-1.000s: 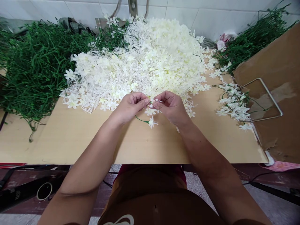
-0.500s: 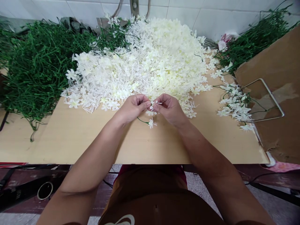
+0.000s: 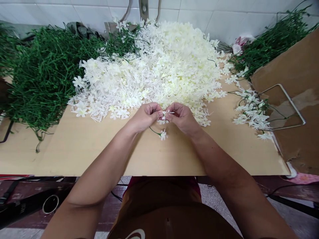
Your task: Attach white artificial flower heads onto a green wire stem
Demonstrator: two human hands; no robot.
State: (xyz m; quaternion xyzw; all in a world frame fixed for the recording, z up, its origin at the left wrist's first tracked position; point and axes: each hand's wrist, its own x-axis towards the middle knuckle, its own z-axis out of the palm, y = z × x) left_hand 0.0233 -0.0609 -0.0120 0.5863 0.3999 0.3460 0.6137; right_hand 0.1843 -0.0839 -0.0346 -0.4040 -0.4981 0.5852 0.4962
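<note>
Over the smooth pale wooden table [image 3: 74,146], the left hand [image 3: 144,117] and right hand [image 3: 183,117] pinch a thin green stem [image 3: 155,130] with small white plastic blossoms, fingertips nearly meeting. Both hands sit slightly higher than before. Behind lies a frilly white flower heap [image 3: 159,73]; bare board stretches toward the near edge.

There is just one camera, and it sits on the person's head. It looks forward and down over the wooden table [image 3: 74,146]. It is close to the left hand [image 3: 146,116] and the right hand [image 3: 183,117], which meet in the middle of the picture. At the top it reaches the tiled wall [image 3: 219,16]. At the bottom it shows the person's own lap and the floor.
</note>
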